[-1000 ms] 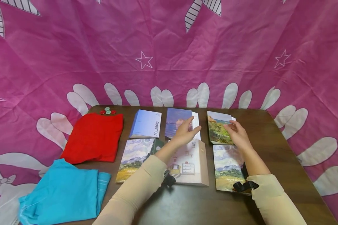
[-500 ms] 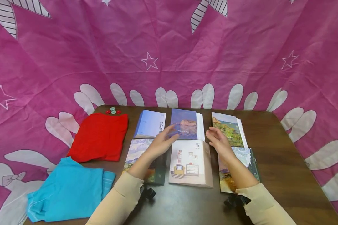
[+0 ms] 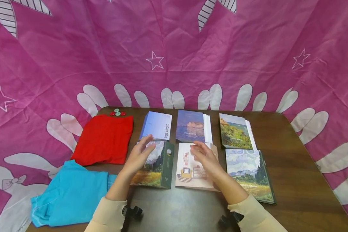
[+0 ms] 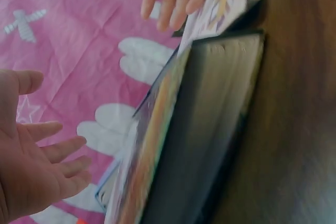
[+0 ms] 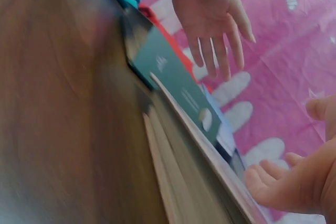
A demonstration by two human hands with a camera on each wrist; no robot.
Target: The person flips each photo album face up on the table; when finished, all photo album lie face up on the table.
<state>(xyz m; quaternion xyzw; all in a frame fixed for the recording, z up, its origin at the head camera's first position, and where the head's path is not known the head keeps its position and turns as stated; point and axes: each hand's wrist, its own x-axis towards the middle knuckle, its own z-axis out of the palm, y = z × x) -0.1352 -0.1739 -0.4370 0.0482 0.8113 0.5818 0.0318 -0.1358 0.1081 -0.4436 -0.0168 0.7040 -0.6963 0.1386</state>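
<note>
My left hand point(image 3: 137, 158) hovers over the front left photo album point(image 3: 153, 178), which has a painted landscape and a green spine; its fingers are loosely extended around nothing. My right hand point(image 3: 206, 158) is above the cream album with a room drawing point(image 3: 188, 178), also holding nothing. In the left wrist view the left palm point(image 4: 37, 166) stands apart from the album edge. To the right lies another landscape photo album point(image 3: 246, 170). Behind these sit a blue Polaroid album point(image 3: 156, 124), a purple seascape album point(image 3: 190, 124) and a green coastal album point(image 3: 236, 132).
On the left of the brown table point(image 3: 295, 167) lie a folded red cloth point(image 3: 107, 138) and a folded turquoise cloth point(image 3: 71, 193). Several small red and pale green discs point(image 3: 117, 113) lie behind the red cloth. A pink patterned curtain point(image 3: 174, 48) hangs along the back edge.
Both hands have moved left and toward the front edge, away from the back albums. The front right album is now uncovered. The albums keep their arrangement, while the head view has shifted slightly.
</note>
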